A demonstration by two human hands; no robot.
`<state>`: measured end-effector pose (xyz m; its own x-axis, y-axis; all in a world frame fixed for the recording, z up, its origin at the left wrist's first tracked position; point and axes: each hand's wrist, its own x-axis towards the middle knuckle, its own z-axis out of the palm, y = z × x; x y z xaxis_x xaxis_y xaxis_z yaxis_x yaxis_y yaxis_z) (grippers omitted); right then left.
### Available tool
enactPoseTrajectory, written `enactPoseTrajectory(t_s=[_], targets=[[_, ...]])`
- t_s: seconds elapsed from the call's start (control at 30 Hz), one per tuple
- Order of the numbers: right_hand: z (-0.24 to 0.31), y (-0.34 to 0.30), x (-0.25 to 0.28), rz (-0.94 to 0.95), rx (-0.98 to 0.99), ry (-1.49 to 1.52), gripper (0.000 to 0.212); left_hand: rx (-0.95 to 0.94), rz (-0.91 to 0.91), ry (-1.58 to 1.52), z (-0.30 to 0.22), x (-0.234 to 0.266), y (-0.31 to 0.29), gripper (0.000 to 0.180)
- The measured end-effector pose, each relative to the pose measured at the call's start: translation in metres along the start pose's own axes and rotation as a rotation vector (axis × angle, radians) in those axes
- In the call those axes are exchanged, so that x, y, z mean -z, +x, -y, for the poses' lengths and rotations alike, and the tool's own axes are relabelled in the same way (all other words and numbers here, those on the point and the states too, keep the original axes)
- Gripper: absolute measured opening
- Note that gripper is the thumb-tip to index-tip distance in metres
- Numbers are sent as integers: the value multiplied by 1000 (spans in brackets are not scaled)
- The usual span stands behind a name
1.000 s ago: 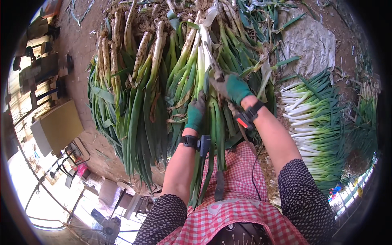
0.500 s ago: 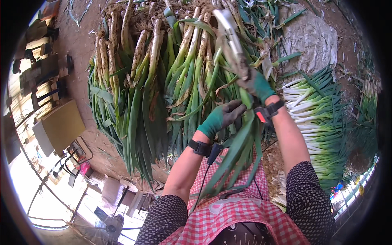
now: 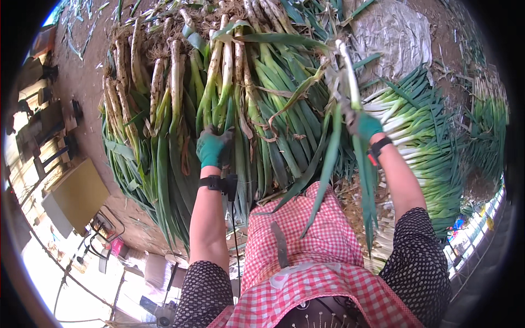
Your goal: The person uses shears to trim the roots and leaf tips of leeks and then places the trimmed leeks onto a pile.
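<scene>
Green-gloved hands (image 3: pixel 213 148) (image 3: pixel 365 126) now farther apart

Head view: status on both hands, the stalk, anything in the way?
Right hand gripping white-stemmed stalk, leaves hanging. Left hand at stalk pile, grip unclear. Loose green leaf across pile's far end.

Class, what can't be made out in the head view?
Head view:
Right grip: blurred, so exact finger placement on the held leek is unclear.
Left grip: fingertips partly lost against the leek pile.
That pile: upper end cut off by the top edge.
Fan: lower part cut off by the bottom edge.
</scene>
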<state>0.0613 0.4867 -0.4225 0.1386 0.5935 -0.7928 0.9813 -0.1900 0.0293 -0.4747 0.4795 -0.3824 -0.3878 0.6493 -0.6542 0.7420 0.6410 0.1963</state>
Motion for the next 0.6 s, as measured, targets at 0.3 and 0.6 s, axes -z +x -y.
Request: enactPoseTrajectory(t_s=[0.3, 0.6], targets=[[22, -43, -132, 362, 127, -166, 50, -820, 214, -106, 20, 31, 26, 39], [164, -143, 39, 259, 245, 253, 55, -188, 518, -1047, 19, -38, -34, 42]])
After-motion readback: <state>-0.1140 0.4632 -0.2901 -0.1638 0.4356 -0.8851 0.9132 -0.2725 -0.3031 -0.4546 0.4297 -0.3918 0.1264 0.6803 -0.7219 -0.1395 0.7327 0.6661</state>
